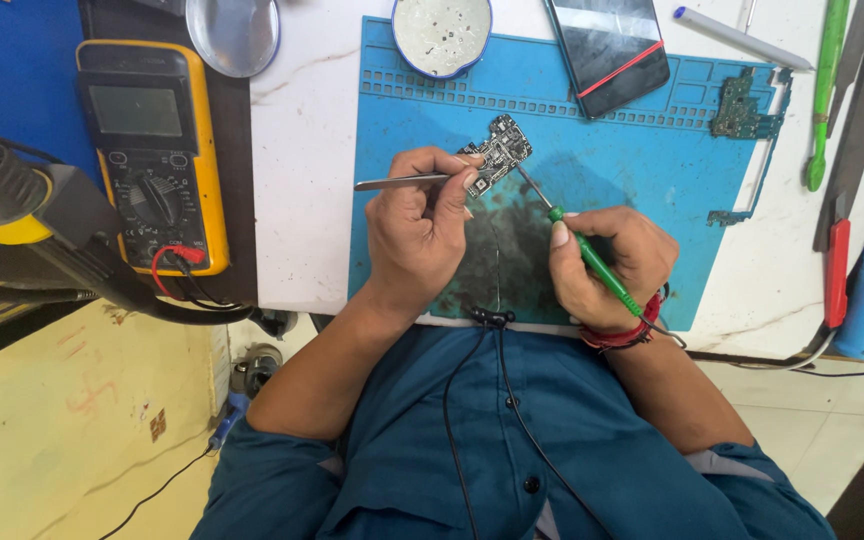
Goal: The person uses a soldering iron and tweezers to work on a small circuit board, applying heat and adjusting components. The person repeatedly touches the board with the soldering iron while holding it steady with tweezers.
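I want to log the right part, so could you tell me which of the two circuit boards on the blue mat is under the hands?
The dark circuit board at mat centre, steadied by the left hand; the green circuit board lies untouched at the mat's right edge.

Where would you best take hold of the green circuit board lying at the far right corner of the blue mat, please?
Probably by the long edges of the green circuit board, pinched from above. It lies flat and apart on the blue mat, its face crowded with small parts. Both the left hand, holding tweezers, and the right hand, holding the green-handled tool, are occupied.
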